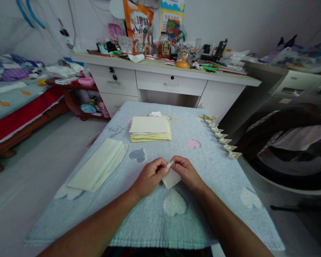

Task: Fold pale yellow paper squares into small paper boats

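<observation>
While both forearms extend over the near edge of the table, the left hand [152, 175] and the right hand [186, 174] meet above its middle, grasping one small piece of folded paper [172, 180] between them. The thumb and curled forefinger of each hand pinch its narrow upper end, where the paper is creased and bunched; the lower part forms a smooth, flat panel with angular corners, one pointing toward the person. The remaining fingers are bent, and their exact contact with the paper is hidden.

The supporting cloth [139, 217] is pale blue with a soft, fuzzy nap, patterned with white, pink and grey-blue hearts. Beyond the hands and slightly to the left lies a rectangular paper stack [149, 125], its smooth cream top sheet resting on yellow layers with uneven edges. Nearer the left edge, pale green sheets [98, 166] form a long, layered slab set obliquely. Crumpled white paper [155, 114] sits just behind the stack.

Along the right edge runs a row of folded pieces [226, 142], pale, sharp-pointed and closely spaced; the farthest piece [209, 117] bears a dark, mottled pattern. Behind the table stands a white desk [117, 76] with flat-fronted drawers; to the right, a washing machine [289, 84] shows a grey metallic casing and a round opening draped with fabric.
</observation>
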The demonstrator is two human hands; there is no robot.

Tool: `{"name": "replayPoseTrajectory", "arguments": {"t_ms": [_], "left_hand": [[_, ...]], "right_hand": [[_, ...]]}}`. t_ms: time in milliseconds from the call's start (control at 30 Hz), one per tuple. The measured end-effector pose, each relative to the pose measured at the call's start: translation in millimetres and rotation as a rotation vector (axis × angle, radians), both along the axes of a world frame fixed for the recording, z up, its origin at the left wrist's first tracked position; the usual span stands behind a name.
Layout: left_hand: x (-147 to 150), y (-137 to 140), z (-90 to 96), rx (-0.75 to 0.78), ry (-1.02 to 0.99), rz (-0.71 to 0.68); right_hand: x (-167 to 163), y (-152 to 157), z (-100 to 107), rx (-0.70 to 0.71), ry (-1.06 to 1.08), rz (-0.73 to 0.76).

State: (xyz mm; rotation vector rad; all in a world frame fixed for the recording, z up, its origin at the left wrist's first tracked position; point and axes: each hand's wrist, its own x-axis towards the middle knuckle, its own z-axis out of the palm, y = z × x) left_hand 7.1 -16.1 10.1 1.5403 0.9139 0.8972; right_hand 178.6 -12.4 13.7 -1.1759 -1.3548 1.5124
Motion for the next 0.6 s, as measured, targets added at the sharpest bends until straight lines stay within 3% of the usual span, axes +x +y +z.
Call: {"name": "replayPoseTrajectory", "arguments": {"t_ms": [367, 600], "left_hand": [[1.5, 1.5, -6.7, -0.112, -0.093, 0.060], [1.5, -4.1, 3.6, 0.030, 0.041, 0.015]], "right_hand": [[-3.5, 0.4, -6.4, 0.080, -0.047, 0.018], [-2.1, -0.6, -4.1, 0.062, -0.072, -0.006]]}}
